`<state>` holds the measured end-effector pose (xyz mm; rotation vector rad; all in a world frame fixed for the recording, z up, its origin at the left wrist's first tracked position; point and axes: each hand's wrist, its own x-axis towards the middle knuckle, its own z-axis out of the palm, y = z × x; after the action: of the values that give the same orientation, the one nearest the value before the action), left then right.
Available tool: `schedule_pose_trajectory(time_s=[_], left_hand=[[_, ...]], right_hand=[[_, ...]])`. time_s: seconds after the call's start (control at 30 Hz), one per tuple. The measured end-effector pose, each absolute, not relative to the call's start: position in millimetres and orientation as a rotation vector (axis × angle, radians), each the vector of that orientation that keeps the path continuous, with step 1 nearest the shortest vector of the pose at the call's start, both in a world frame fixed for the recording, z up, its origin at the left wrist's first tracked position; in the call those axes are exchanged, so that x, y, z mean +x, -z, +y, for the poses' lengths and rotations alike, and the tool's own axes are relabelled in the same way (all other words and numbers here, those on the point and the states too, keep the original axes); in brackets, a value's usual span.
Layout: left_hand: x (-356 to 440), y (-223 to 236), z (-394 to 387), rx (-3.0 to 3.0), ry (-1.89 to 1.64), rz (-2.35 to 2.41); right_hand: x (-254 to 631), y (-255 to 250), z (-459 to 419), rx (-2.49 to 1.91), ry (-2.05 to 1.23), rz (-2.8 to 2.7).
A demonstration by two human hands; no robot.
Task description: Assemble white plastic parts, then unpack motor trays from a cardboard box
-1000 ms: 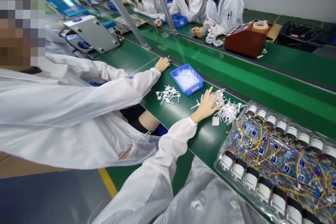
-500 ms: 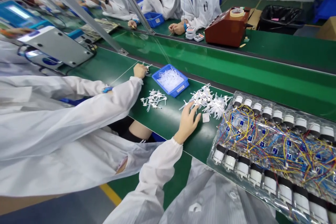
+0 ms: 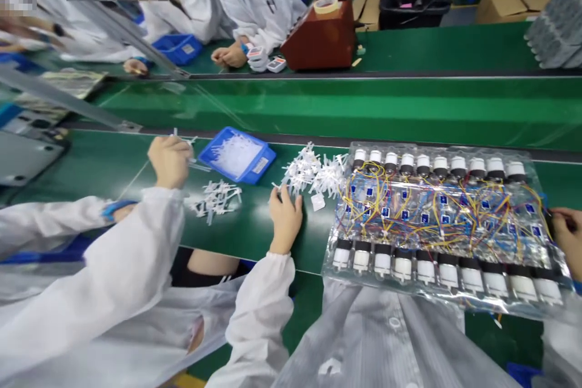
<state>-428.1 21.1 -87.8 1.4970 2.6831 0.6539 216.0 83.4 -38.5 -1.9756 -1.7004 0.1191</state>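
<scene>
My left hand (image 3: pixel 285 219) rests at the near edge of a pile of small white plastic pieces (image 3: pixel 304 168), its fingers apart and curved. A small white square (image 3: pixel 317 202) lies just right of it. At the right edge of the view, my right hand (image 3: pixel 567 236) is partly cut off, its fingers closed at the side of a clear plastic tray (image 3: pixel 331 254). The tray holds rows of white cylindrical parts with black bands (image 3: pixel 425 271), small blue boards (image 3: pixel 424 218) and tangled yellow, red and blue wires (image 3: pixel 459 209).
A co-worker's hand (image 3: pixel 170 160) at left is by some thin white pieces. A blue bin (image 3: pixel 261 168) of white pieces and a smaller pile (image 3: pixel 216 199) lie between us. Beyond the green channel are a brown box-shaped device (image 3: pixel 322 36) and grey stacked trays (image 3: pixel 557 27).
The view has swung right, bringing the whole tray and my right hand into sight. My left hand stays by the white pile. The co-worker's hand has turned and risen slightly.
</scene>
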Motion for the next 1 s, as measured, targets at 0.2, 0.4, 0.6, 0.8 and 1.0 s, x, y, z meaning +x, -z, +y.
schedule_pose_trajectory(time_s=[0.2, 0.4, 0.6, 0.8, 1.0], left_hand=[[-430, 87, 26, 1.605, -0.723, 2.635], [-409, 94, -1, 1.622, -0.879, 2.611], [-382, 91, -24, 1.62, -0.739, 2.574], [-376, 82, -15, 1.543, -0.541, 2.644], [-376, 90, -15, 1.584, -0.49, 2.7]], right_hand=[[201, 38, 83, -1.925, -0.221, -1.659], [193, 42, 78, -1.823, -0.291, -1.522], [181, 37, 72, -1.562, -0.609, -1.348], [180, -1, 49, -1.629, -0.909, -1.614], [190, -23, 29, -1.688, -0.929, -1.751]])
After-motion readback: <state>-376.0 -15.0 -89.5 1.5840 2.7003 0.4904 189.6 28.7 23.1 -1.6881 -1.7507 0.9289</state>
